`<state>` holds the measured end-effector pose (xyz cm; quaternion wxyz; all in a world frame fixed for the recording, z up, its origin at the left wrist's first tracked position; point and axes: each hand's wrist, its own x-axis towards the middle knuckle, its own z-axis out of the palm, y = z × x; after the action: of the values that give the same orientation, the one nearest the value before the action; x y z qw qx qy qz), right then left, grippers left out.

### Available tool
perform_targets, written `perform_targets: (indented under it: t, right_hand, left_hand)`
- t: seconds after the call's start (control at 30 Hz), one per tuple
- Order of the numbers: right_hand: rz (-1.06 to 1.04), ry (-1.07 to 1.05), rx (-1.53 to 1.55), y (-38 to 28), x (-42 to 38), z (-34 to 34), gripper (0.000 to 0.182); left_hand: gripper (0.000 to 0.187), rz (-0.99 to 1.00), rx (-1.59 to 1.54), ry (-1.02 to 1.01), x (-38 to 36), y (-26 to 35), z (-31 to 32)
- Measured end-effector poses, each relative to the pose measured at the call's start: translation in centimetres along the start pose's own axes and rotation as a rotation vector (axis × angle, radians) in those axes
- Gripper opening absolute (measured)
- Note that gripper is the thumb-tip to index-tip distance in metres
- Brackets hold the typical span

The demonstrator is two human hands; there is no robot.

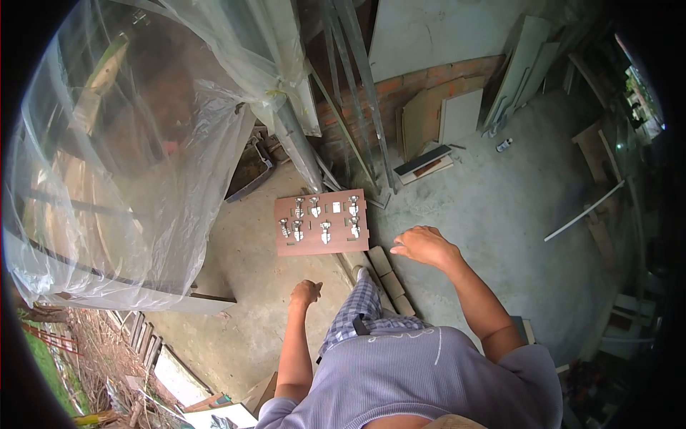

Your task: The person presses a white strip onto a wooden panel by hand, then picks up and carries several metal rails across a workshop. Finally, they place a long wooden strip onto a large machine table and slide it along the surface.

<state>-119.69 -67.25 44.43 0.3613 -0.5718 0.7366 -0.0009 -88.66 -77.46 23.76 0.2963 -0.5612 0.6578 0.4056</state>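
A reddish-brown board (309, 245) is in front of me, between and beyond my hands. Several metal cabinet hinges (326, 232) sit on it in rough rows, with a small white label (336, 207) among them. My left hand (306, 293) hangs below the board's near edge, apart from it, fingers curled in; I see nothing in it. To the right of the board, my right hand (423, 244) hovers over the floor, loosely bent with the thumb apart and nothing visible in it. Neither hand touches the hinges.
Clear plastic sheeting (143, 179) hangs at the left beside a metal post (296, 139). Flat blocks (389, 279) line the floor step near my foot. Panels (461, 116) lean on the brick wall; a small bottle (504, 145) and a white strip (584, 211) are to the right.
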Motion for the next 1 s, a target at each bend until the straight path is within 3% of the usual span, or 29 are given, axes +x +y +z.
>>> perform_targets:
  t: [0.17,0.37,0.43,0.57,0.63,0.7,0.73,0.83,1.0]
  right_hand:
    - [0.003,0.026,-0.094,1.4,3.0,-6.5,0.047]
    - [-0.238,0.531,0.154,1.2,13.4,-17.8,0.079]
    - [-0.235,0.658,0.405,-0.1,17.9,-22.2,0.088]
    - [-0.114,0.942,0.285,-0.5,27.2,-28.8,0.096]
    - [-0.054,0.983,0.181,-0.5,29.9,-30.2,0.093]
    - [0.073,1.005,0.032,0.9,32.5,-31.5,0.074]
    - [0.038,1.055,-0.054,2.6,34.1,-32.0,0.064]
    - [0.026,1.025,-0.111,4.9,35.1,-32.5,0.067]
    - [-0.002,1.144,-0.248,9.1,34.1,-32.9,0.053]
  left_hand:
    - [0.043,-0.028,-0.008,-0.021,1.8,0.2,0.3]
    - [0.043,-0.097,-0.136,0.026,0.5,-1.4,0.6]
    - [0.043,-0.118,-0.213,0.058,-0.3,-2.7,1.3]
    - [0.044,-0.213,-0.326,0.123,-2.6,-6.2,4.8]
    - [0.044,-0.292,-0.393,0.145,-4.5,-7.6,6.8]
    - [0.044,-0.313,-0.444,0.131,-5.9,-8.9,8.9]
    - [0.044,-0.328,-0.462,0.116,-6.7,-9.5,9.8]
    - [0.044,-0.375,-0.500,0.075,-8.0,-10.3,11.4]
    - [0.044,-0.369,-0.509,0.033,-6.6,-10.6,12.2]
